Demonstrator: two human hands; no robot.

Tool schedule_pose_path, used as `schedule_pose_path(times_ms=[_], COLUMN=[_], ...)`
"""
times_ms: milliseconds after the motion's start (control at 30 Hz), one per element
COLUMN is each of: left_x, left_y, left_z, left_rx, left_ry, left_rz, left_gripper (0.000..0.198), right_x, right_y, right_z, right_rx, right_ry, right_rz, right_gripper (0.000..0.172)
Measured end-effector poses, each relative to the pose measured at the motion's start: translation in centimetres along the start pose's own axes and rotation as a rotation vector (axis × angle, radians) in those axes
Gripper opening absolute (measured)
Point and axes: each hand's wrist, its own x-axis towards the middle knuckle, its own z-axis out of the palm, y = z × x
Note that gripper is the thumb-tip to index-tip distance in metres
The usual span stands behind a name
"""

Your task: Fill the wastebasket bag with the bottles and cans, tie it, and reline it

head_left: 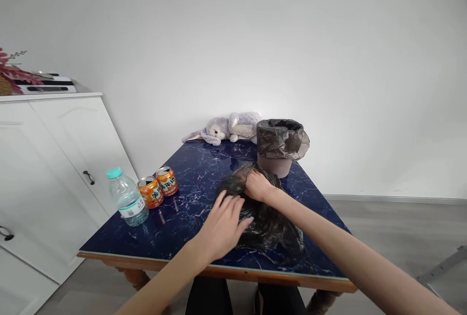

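While the left hand [222, 225] lies flat on the near left part of the black bag [273, 225] with its fingers spread, the right hand [257, 186] sits at the bag's far edge, fingers curled and pinching a fold of the plastic.

Bag: crumpled, lying on the blue desk [197, 169] right of centre, directly under both hands. Its long axis runs from the far edge at the right hand toward the near right corner of the desk.

The right hand is the farther one and the closer to the lined bin [280, 147], which stands just beyond the bag; contact between the two cannot be told. The left hand is nearer the body.

A water bottle [127, 198] and two orange cans [151, 192] stand well apart to the left. A plush toy [226, 129] lies at the desk's far edge.
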Motion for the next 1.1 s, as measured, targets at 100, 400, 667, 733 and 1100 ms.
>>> schedule_pose_path(times_ms=[100,400,667,733,1100], left_x=[-0.3,-0.5,0.8,0.3,-4.8], left_y=[-2.3,-3.0,0.3,0.7,-7.9], left_z=[0.8,-2.6,-6.3,-7.3,-11.5], left_rx=[0.129,-0.085,-0.462,-0.581,-0.628], left_ry=[-0.011,-0.011,0.075,0.106,0.632], left_rz=[-0.101,-0.131,-0.312,-0.357,-0.8], left_gripper=[0.053,0.065,0.073,0.062,0.069], right_x=[-2.5,-9.7,-11.2,-11.4,-14.0], right_y=[0.3,-0.2,-2.9,-3.1,-0.7], right_z=[-1.4,-7.0,-11.7,-11.5,1.0], right_rx=[0.021,0.442,0.996,1.08,0.705], right_ry=[0.004,0.194,0.253,0.26,0.081], right_rz=[-0.086,-0.322,-0.239,-0.256,-0.098], right_gripper=[0.046,0.066,0.052,0.059,0.055])
